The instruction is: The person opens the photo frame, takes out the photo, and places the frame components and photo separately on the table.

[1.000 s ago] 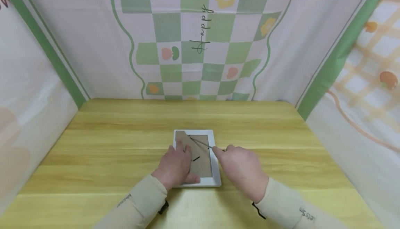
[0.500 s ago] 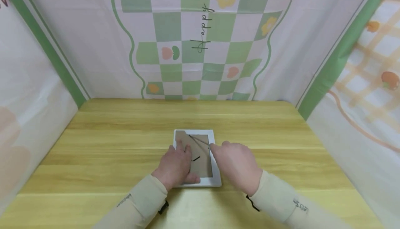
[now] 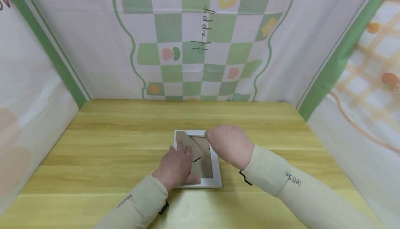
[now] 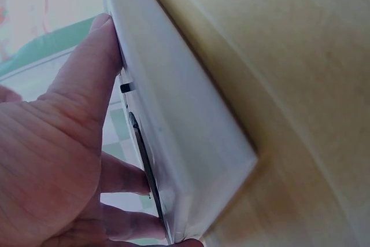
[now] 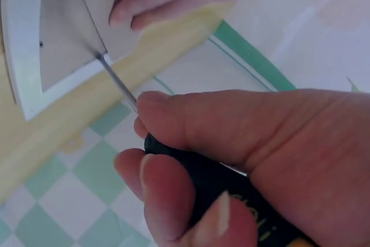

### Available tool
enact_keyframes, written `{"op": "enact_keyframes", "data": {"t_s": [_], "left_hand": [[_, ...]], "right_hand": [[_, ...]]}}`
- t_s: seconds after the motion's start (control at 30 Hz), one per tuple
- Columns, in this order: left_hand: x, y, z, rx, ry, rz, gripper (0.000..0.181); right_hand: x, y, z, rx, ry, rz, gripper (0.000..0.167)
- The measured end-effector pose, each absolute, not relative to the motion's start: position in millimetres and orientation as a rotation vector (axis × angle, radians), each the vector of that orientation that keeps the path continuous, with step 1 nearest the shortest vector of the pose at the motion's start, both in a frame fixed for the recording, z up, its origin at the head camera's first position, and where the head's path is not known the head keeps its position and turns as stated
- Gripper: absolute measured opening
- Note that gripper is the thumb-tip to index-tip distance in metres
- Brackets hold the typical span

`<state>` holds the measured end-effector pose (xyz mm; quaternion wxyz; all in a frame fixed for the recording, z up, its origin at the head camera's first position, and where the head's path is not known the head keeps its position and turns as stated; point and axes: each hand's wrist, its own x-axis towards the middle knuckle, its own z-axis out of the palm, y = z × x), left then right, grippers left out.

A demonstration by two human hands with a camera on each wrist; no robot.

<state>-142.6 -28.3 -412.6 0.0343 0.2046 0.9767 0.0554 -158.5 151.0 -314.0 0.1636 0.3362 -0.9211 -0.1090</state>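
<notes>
A white picture frame (image 3: 216, 168) lies face down on the table, its brown backing board (image 3: 204, 168) showing. A brown stand flap (image 3: 182, 136) covers its left part. My left hand (image 3: 175, 166) presses on the flap and frame with fingers spread; in the left wrist view the thumb (image 4: 89, 65) rests along the frame's edge. My right hand (image 3: 230, 146) grips a screwdriver, whose dark handle (image 5: 205, 172) sits between curled fingers and thumb. Its thin metal shaft (image 5: 120, 82) reaches the backing's far edge, beside the flap. In the head view the hand hides the handle.
The wooden table (image 3: 118, 131) extends around the frame on all sides. A patterned cloth (image 3: 215, 55) hangs behind it, with more cloth at left and right. A small dark tab (image 3: 209, 149) shows at the backing's right edge.
My right hand has moved away from me and slightly left, swinging the screwdriver's shaft from slanting to nearly parallel with the frame's far edge. The left hand and frame have stayed put.
</notes>
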Motion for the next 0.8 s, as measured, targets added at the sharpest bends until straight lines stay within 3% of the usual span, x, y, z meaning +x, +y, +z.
{"op": "enact_keyframes", "data": {"t_s": [0.23,0.8], "left_hand": [[-141,-27,-412,0.617,3.016,0.145,0.114],[-140,-26,-411,0.6,3.058,0.194,0.115]], "right_hand": [[-174,145,-299,0.917,-2.617,-0.389,0.049],[-214,136,-267,0.896,-2.992,-0.571,0.051]]}}
